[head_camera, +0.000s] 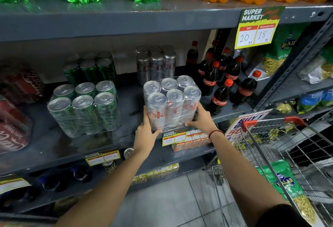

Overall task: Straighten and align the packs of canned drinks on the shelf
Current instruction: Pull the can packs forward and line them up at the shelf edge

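Both hands are gripping the silver pack [171, 100] at the front edge of the shelf [90, 145], left hand [146, 132] clamping its lower left corner, right hand [202, 118] wrapping the lower right side. It's sitting upright, can tops showing, shrink wrap catching the light. At 9 o'clock the green pack [84, 108] is standing well apart from it. At 12, another silver pack [155, 64] is hanging out further back. Cola bottles [221, 81] are crowding in at 2, and a cart [288, 147] is parked at 4.
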`<action>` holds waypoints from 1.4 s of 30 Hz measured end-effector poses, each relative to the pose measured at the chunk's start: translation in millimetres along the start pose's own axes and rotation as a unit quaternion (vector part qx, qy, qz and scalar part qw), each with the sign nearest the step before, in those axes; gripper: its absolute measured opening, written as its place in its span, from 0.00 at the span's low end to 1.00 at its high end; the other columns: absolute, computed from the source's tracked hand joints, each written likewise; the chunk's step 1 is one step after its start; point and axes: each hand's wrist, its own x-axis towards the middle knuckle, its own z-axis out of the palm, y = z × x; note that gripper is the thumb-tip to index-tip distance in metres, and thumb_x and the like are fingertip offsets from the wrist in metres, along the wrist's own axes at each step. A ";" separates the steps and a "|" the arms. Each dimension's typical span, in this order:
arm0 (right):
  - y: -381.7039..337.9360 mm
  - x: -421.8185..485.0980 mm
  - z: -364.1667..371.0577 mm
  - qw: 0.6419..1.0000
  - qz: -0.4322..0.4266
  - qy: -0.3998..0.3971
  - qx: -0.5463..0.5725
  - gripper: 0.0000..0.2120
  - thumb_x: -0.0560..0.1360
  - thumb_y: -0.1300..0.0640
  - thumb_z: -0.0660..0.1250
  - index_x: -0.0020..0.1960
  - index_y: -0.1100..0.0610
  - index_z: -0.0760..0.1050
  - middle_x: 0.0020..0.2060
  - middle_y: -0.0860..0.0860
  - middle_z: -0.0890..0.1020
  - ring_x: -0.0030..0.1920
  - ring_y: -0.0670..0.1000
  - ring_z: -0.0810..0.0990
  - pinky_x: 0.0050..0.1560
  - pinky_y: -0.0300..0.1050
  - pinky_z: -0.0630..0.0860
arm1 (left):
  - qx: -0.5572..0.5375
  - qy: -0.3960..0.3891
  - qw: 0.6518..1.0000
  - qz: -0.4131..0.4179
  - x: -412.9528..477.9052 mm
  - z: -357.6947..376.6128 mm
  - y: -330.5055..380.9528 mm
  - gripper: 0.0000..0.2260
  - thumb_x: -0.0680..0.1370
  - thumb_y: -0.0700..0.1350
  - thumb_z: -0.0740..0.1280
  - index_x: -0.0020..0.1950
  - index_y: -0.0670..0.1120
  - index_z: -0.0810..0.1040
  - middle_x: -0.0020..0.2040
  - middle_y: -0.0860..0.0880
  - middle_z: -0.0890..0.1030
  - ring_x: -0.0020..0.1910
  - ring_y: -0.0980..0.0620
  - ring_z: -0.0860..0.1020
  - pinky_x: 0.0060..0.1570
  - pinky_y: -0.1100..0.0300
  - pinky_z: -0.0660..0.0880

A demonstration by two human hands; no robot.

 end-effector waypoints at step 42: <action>-144.9 -12.4 208.9 0.994 -0.023 -0.106 -0.001 0.48 0.66 0.60 0.78 0.75 0.59 0.52 0.69 0.57 0.72 0.69 0.56 0.70 0.68 0.46 0.67 | -0.100 0.020 0.986 -0.133 -1.1 -185.2 -149.6 0.48 0.67 0.41 0.77 0.77 0.49 0.48 0.72 0.45 0.68 0.70 0.45 0.68 0.69 0.47 0.66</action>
